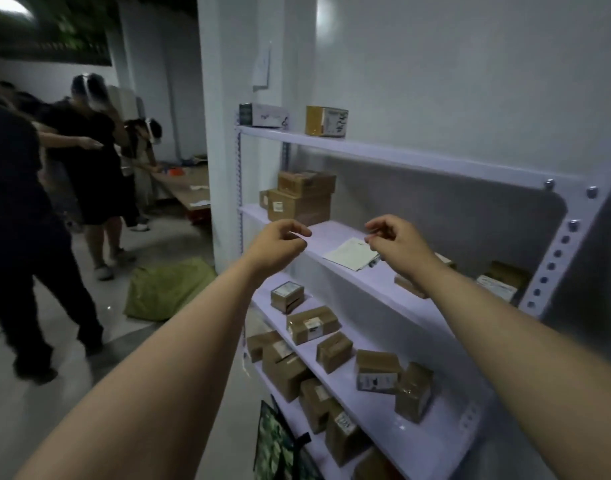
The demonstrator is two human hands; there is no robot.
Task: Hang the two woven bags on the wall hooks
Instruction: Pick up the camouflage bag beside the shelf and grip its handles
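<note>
Both my arms reach forward at chest height in front of a white shelf rack. My left hand and my right hand hang side by side with loosely curled fingers, and nothing shows in either. Far below them, at the bottom edge of the view, a green-patterned woven bag with a black handle leans against the rack. An olive-green woven sack lies on the floor to the left, beside the white pillar. No wall hook is in view.
The shelf rack holds several taped cardboard boxes and a sheet of paper. Its grey upright post stands at the right. Several people stand at the left, near a low wooden table.
</note>
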